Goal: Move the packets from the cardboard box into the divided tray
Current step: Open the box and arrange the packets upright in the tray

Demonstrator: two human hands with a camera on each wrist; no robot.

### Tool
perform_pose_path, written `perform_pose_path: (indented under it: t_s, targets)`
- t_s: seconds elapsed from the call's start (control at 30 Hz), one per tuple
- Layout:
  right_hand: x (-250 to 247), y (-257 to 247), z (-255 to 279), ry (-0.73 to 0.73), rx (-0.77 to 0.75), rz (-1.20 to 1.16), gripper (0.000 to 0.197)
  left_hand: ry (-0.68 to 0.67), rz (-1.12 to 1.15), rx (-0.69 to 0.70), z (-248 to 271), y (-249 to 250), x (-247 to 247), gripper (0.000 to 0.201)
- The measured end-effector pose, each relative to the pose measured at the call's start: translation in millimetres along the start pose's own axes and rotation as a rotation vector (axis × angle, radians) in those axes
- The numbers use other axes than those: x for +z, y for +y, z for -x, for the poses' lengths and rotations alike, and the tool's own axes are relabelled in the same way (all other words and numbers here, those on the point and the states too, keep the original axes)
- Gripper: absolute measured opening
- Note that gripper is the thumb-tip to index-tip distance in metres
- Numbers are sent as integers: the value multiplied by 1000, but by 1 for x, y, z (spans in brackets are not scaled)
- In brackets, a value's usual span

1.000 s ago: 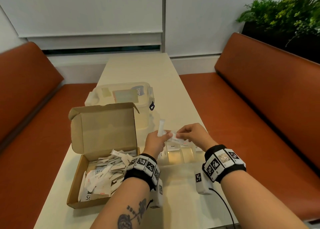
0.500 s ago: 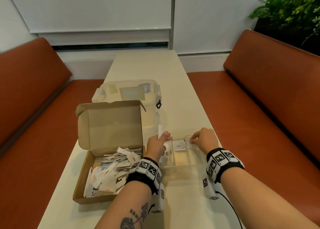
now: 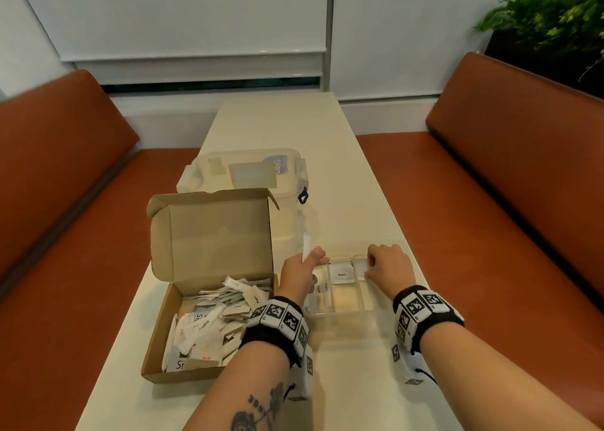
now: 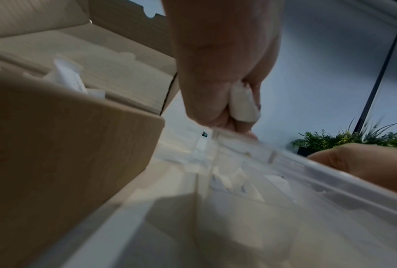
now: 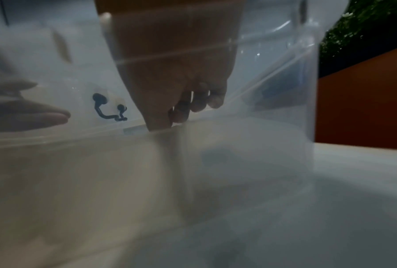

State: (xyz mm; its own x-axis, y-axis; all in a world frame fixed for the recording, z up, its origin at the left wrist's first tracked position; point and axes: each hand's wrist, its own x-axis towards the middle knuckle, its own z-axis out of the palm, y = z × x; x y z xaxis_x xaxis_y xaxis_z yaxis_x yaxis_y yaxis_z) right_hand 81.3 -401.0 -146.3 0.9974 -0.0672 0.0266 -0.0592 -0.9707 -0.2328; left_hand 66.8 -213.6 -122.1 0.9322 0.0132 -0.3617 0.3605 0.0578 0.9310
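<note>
Head view: the left hand (image 3: 302,272) grips a stick packet (image 3: 306,250) upright over the tray's (image 3: 343,313) left end, while the right hand (image 3: 387,264) reaches into the right compartment, fingers curled on a packet there, though I cannot tell if it grips. Best lower each packet flat into its own compartment. The box (image 3: 209,287), still full, sits left on the tabletop (image 3: 294,120); a lidded tub (image 3: 248,172) stands beyond. Left wrist: the fist clenches the packet (image 4: 242,105) near the box wall (image 4: 66,154). Right wrist: fingertips (image 5: 181,112) blur behind clear plastic.
</note>
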Motion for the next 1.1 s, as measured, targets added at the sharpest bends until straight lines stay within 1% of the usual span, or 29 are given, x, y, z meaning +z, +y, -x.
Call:
perform_pose_path:
  t_s: [0.07, 0.2, 0.27, 0.33, 0.37, 0.43, 0.47, 0.53, 0.57, 0.63, 0.73, 0.8, 0.87, 0.93, 0.97, 1.0, 1.07, 1.1]
  targets:
    - [2, 1, 1, -5, 12, -20, 15, -8, 5, -6, 0, 0, -1, 35]
    - [-2, 0, 4, -17, 43, -105, 15, -30, -12, -9, 0, 0, -3, 36]
    - [-7, -4, 3, 27, 66, -241, 15, -56, -28, -34, 1, 2, -2, 40]
    - [-15, -15, 3, 69, 73, -422, 17, -116, 25, -90, 2, 5, -2, 52]
    - [-20, -23, 3, 63, 61, -520, 19, -156, 72, -117, 3, 6, -1, 61]
    - [-31, -40, 2, -14, -1, -718, 24, -233, 138, -154, 3, 6, -1, 73]
    - [-36, -48, 3, -78, -31, -801, 25, -263, 155, -165, 4, 7, -1, 75]
    - [-43, -61, 4, -192, -62, -917, 19, -297, 181, -172, 6, 9, 1, 70]
    - [-45, -64, 4, -217, -76, -949, 15, -302, 194, -171, 7, 10, 1, 67]
    - [-49, -67, 5, -212, -88, -1030, 12, -303, 215, -164, 8, 12, 0, 65]
    - [-57, -64, 6, -204, -48, -1285, 3, -250, 237, -150, 8, 14, -6, 66]
    - [-61, -57, 7, -223, -48, -1373, 9, -158, 241, -124, 9, 16, -9, 54]
    - [-63, -49, 8, -255, -78, -1302, 12, -73, 246, -81, 9, 16, -11, 32]
    - [-61, -43, 10, -275, -96, -1157, 15, -13, 253, -14, 8, 16, -11, 13]
    - [-60, -40, 11, -284, -81, -1123, 17, 11, 245, 21, 8, 16, -10, 9]
    - [-59, -39, 11, -295, -55, -1140, 19, 31, 220, 56, 8, 16, -9, 7]
    - [-55, -38, 13, -315, 16, -1277, 17, 62, 129, 118, 9, 15, -7, 9]
    - [-54, -39, 14, -310, 37, -1332, 12, 67, 80, 137, 9, 14, -6, 11]
